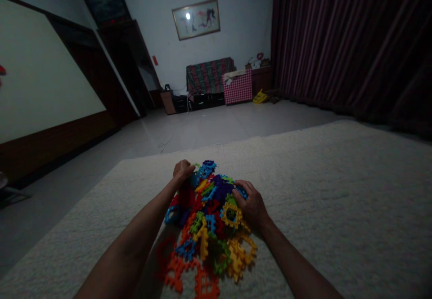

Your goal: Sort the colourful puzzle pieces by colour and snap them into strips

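Observation:
A heap of colourful plastic interlocking building pieces [194, 200] with notched edges lies in front of me, in red, orange, yellow, green, blue and purple. At its far left edge, my left hand [184, 168] is closed, its fingertips on a light green piece [196, 166] that is mostly hidden. My right hand [252, 202] curls over the right side of the heap, with a blue piece [241, 192] between thumb and fingers. Just below that hand sits a yellow square piece [231, 214] with an opening. Orange window-shaped pieces [206, 283] lie nearest to me.
The heap rests on a pale textured mat [320, 191]. Beyond it are a tiled floor [209, 126], a cloth-draped cabinet [209, 76], a red checkered cover [238, 87] and a yellow object [259, 96]. Dark curtains [337, 42] hang at the right.

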`<state>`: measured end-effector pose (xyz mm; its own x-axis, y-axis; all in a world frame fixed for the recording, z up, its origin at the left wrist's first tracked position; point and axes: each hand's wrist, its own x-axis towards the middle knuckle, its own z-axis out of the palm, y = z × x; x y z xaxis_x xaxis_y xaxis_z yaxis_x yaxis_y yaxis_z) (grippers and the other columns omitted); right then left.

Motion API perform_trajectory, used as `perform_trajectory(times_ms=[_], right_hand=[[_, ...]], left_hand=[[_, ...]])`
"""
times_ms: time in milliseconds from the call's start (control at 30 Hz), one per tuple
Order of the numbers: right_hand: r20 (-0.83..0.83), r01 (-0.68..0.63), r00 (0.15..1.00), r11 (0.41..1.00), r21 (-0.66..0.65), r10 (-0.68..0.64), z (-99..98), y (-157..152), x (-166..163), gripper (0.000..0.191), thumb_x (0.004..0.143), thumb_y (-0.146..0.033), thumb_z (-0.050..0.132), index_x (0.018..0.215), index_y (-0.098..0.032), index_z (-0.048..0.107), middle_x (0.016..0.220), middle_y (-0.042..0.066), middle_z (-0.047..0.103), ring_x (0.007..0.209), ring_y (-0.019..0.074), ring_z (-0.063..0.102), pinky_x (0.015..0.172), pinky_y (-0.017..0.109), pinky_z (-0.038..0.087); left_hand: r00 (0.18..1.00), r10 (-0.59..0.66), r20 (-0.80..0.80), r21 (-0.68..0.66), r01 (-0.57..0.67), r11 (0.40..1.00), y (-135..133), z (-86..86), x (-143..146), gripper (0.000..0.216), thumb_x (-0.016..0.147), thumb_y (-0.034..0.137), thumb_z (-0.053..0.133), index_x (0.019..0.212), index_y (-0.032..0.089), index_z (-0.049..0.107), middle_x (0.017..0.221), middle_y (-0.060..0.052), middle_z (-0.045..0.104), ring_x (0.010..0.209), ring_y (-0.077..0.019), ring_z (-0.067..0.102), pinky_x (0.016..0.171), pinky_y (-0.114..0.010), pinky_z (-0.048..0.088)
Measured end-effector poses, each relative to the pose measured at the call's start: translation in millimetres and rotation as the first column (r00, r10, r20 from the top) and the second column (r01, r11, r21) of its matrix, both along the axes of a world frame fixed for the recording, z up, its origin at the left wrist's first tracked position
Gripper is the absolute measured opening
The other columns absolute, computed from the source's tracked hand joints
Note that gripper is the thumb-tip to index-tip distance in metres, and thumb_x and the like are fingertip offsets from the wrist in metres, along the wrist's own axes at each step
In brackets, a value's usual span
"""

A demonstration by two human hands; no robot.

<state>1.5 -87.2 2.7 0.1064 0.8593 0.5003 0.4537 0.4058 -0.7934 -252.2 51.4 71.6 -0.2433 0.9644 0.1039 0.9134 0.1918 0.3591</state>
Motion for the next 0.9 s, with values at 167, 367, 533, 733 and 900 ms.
perform_trajectory(times_ms=[167,367,533,733,900], right_hand=[[-0.058,0.0,0.998,1.0,-0.014,-0.001,-0.3,-0.3,1.6,0.027,0.087,-0.039,0.055,0.103,-0.02,0.067,0.109,0.012,0.069,0.104,0.0268,0.065,0.098,0.044,0.05],[-0.154,0.047,0.986,0.996,-0.072,-0.057,-0.7,-2.2,2.6,0.035,0.091,-0.044,0.053,0.11,-0.019,0.066,0.116,0.012,0.067,0.111,0.027,0.062,0.101,0.044,0.047],[-0.145,0.04,0.988,0.997,-0.062,-0.049,0.0,-2.6,2.2,0.033,0.089,-0.044,0.054,0.108,-0.019,0.067,0.114,0.011,0.068,0.109,0.0265,0.063,0.099,0.042,0.048],[-0.145,0.043,0.988,0.998,-0.043,-0.049,1.0,-2.1,2.1,0.031,0.089,-0.042,0.055,0.107,-0.02,0.067,0.111,0.01,0.069,0.106,0.0252,0.064,0.097,0.04,0.05],[-0.142,0.043,0.989,0.999,-0.033,-0.048,1.5,-1.4,2.4,0.032,0.088,-0.042,0.055,0.106,-0.019,0.067,0.11,0.011,0.069,0.105,0.0257,0.064,0.097,0.041,0.05]], left_hand=[[0.988,-0.149,0.05,-0.02,0.15,0.988,-3.4,11.0,19.2,0.029,0.074,0.028,0.066,0.098,0.017,0.077,0.094,-0.01,0.077,0.087,-0.0226,0.068,0.067,-0.026,0.046],[0.942,-0.32,0.102,-0.125,0.332,0.935,6.9,17.4,38.5,0.029,0.08,0.042,0.066,0.086,0.017,0.079,0.077,-0.004,0.075,0.073,-0.017,0.067,0.063,-0.023,0.046],[0.961,-0.278,-0.005,-0.093,0.276,0.957,27.2,9.2,50.0,0.044,0.083,0.041,0.064,0.12,0.017,0.07,0.107,-0.009,0.076,0.108,-0.0233,0.066,0.085,-0.026,0.048],[0.963,-0.253,-0.094,-0.151,0.238,0.96,40.8,-17.4,73.1,0.063,0.068,0.04,0.074,0.127,0.018,0.065,0.129,-0.015,0.068,0.122,-0.0318,0.061,0.095,-0.033,0.048],[0.949,-0.287,-0.126,-0.159,0.266,0.951,34.7,-21.3,79.4,0.056,0.07,0.033,0.069,0.124,0.021,0.069,0.129,-0.014,0.068,0.121,-0.0298,0.061,0.095,-0.031,0.049]])
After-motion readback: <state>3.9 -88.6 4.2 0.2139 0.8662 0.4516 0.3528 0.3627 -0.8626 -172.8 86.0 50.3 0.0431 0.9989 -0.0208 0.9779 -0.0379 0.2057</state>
